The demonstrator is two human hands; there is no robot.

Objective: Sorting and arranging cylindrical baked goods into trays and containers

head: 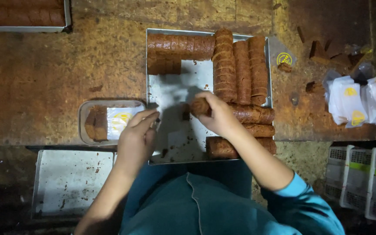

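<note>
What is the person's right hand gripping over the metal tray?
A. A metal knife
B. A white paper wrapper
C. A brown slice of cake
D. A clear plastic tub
C: the right hand closes around a brown cake slice lifted off the sliced brown loaves above the flat metal tray.

Brown cake slices (240, 65), silver tray (175, 91) (yellow-marked white wrappers (357, 102)).

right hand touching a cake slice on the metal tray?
Touching. The head view shows the right hand with its fingers wrapped around a brown cake slice at the end of a row on the metal tray.
</note>
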